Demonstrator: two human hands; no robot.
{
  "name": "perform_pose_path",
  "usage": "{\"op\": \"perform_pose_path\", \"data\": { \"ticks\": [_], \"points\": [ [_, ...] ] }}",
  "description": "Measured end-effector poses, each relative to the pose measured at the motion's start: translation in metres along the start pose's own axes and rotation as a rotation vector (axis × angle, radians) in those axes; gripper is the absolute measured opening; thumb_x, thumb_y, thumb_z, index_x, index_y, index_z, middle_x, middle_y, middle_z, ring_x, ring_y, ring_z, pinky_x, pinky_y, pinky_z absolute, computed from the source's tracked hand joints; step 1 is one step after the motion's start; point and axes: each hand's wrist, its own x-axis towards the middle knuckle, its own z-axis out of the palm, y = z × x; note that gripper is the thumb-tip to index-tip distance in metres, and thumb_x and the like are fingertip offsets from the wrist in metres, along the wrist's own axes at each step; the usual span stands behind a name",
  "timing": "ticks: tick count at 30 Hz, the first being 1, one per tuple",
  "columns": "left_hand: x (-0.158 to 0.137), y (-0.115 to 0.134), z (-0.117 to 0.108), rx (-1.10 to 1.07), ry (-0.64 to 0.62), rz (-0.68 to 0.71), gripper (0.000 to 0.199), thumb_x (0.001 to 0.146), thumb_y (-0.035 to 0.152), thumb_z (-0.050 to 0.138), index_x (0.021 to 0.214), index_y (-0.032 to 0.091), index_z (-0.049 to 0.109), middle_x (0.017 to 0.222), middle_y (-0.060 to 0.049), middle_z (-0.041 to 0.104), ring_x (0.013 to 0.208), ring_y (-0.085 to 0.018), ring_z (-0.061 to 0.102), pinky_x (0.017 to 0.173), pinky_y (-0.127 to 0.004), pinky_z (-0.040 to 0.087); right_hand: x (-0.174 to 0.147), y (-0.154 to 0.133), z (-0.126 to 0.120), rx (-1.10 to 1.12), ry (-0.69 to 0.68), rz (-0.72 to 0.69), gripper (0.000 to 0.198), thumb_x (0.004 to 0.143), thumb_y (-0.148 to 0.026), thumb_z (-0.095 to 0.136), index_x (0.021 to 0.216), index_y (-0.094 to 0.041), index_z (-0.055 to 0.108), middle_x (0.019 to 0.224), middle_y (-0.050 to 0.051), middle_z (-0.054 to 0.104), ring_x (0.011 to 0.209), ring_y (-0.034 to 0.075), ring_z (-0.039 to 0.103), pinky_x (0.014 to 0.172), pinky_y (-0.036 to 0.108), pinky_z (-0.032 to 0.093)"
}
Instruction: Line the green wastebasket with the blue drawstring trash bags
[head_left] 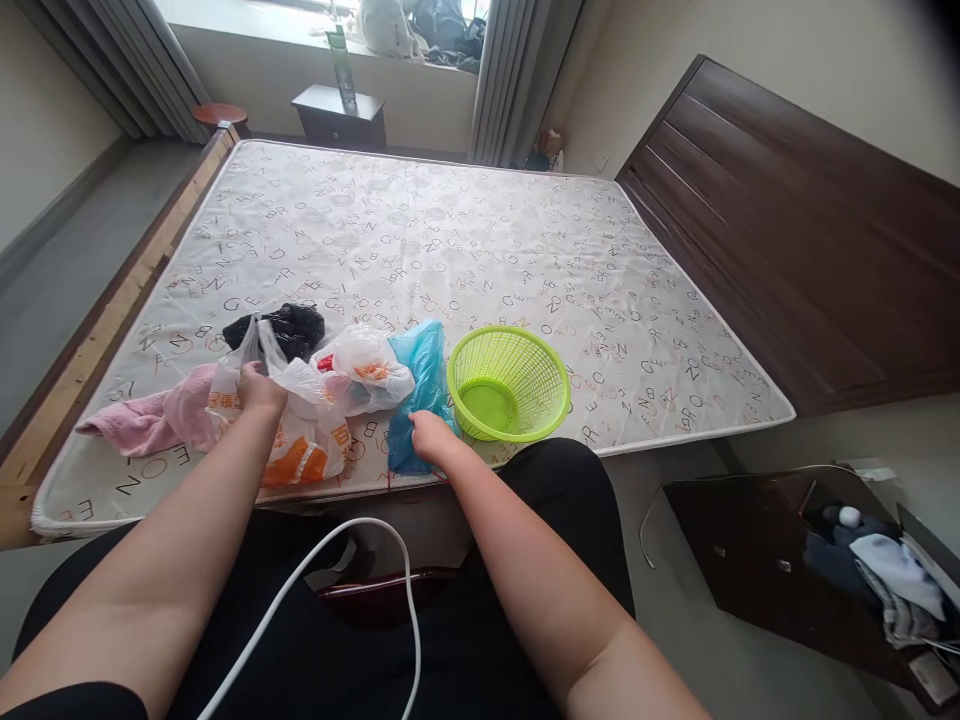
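Observation:
My left hand [260, 390] is closed on a white plastic bag [319, 415] with orange print, its handles standing up above the fingers. A blue plastic bag [421, 362] lies to the right, and my right hand [431, 437] is closed on its lower part. Between them sits another white plastic bag [367, 365] with red and orange marks. Behind my left hand is a crumpled black plastic bag [289, 328]. A pink towel [161, 415] lies at the left, partly under the printed bag. Right of the blue bag stands a green plastic basket [517, 350] with nothing in it.
All this rests near the front edge of a letter-patterned mattress [420, 230]. A wooden headboard [787, 230] rises at the right. A dark nightstand [795, 560] holding clothes is at the lower right. A white cable [337, 530] crosses my lap.

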Motion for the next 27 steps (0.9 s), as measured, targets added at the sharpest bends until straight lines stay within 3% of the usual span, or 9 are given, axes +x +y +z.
{"op": "perform_pose_path", "data": {
  "ticks": [3,6,8,11,15,18,21,24,27],
  "points": [
    [-0.019,0.023,-0.007,-0.023,0.239,-0.09,0.04,0.091,0.003,0.057,0.129,-0.003,0.047,0.142,-0.025,0.052,0.137,-0.034,0.045,0.121,-0.056,0.031,0.001,-0.011,-0.017,0.281,0.182,-0.11,0.05,0.097,-0.01,0.048,0.143,-0.02,0.065,0.15,0.008,0.063,0.14,0.021,0.058,0.119,0.034,0.044],
    [-0.064,0.049,-0.021,-0.192,0.28,0.128,0.047,0.088,0.011,0.066,0.133,0.004,0.052,0.143,-0.019,0.054,0.139,-0.031,0.047,0.124,-0.046,0.031,-0.009,-0.022,-0.038,0.705,0.331,-0.197,0.043,0.095,-0.019,0.057,0.136,-0.02,0.071,0.133,0.007,0.074,0.122,0.022,0.068,0.112,0.037,0.05],
    [-0.101,0.064,-0.033,-0.36,0.078,0.201,0.044,0.092,0.029,0.068,0.132,0.013,0.057,0.14,-0.015,0.059,0.136,-0.03,0.053,0.123,-0.045,0.035,-0.022,-0.027,-0.051,0.927,0.346,-0.232,0.043,0.092,-0.027,0.064,0.134,-0.021,0.072,0.119,0.006,0.077,0.102,0.019,0.071,0.099,0.037,0.057],
    [-0.15,0.079,-0.049,-0.574,-0.304,0.072,0.061,0.086,0.056,0.073,0.132,0.018,0.06,0.135,-0.016,0.066,0.132,-0.033,0.06,0.115,-0.048,0.044,-0.046,-0.033,-0.063,1.268,0.286,-0.289,0.045,0.086,-0.035,0.073,0.129,-0.022,0.073,0.103,0.004,0.077,0.085,0.016,0.07,0.087,0.035,0.059],
    [-0.189,0.096,-0.066,-0.697,-0.511,-0.038,0.071,0.076,0.06,0.083,0.127,0.015,0.066,0.13,-0.017,0.072,0.125,-0.035,0.065,0.11,-0.047,0.049,-0.077,-0.036,-0.064,1.53,0.164,-0.366,0.05,0.078,-0.044,0.083,0.12,-0.021,0.073,0.097,0.004,0.075,0.086,0.016,0.07,0.086,0.035,0.059],
    [-0.203,0.115,-0.079,-0.791,-0.527,-0.117,0.068,0.072,0.057,0.088,0.121,0.015,0.069,0.126,-0.014,0.074,0.115,-0.031,0.069,0.1,-0.042,0.056,-0.101,-0.035,-0.063,1.386,0.12,-0.317,0.055,0.08,-0.053,0.08,0.122,-0.019,0.07,0.105,0.008,0.074,0.092,0.02,0.07,0.088,0.04,0.059],
    [-0.213,0.142,-0.092,-0.831,-0.531,-0.178,0.068,0.067,0.056,0.091,0.118,0.015,0.07,0.117,-0.012,0.076,0.1,-0.027,0.073,0.085,-0.037,0.061,-0.135,-0.037,-0.066,0.957,0.321,-0.251,0.059,0.085,-0.056,0.074,0.13,-0.02,0.063,0.133,0.015,0.064,0.113,0.027,0.067,0.101,0.049,0.055],
    [-0.226,0.172,-0.103,-0.838,-0.598,-0.159,0.064,0.07,0.054,0.089,0.119,0.016,0.071,0.113,-0.011,0.077,0.094,-0.024,0.073,0.078,-0.033,0.061,-0.177,-0.045,-0.068,0.53,0.544,-0.394,0.071,0.085,-0.053,0.077,0.144,-0.023,0.053,0.16,0.017,0.041,0.147,0.033,0.045,0.123,0.054,0.037],
    [-0.239,0.199,-0.112,-0.881,-0.706,-0.119,0.057,0.075,0.052,0.086,0.119,0.017,0.073,0.111,-0.011,0.077,0.088,-0.021,0.073,0.075,-0.03,0.06,-0.207,-0.055,-0.065,0.362,0.476,-0.522,0.091,0.078,-0.051,0.085,0.155,-0.029,0.042,0.166,0.014,0.035,0.156,0.032,0.033,0.127,0.053,0.032]
  ]
}}
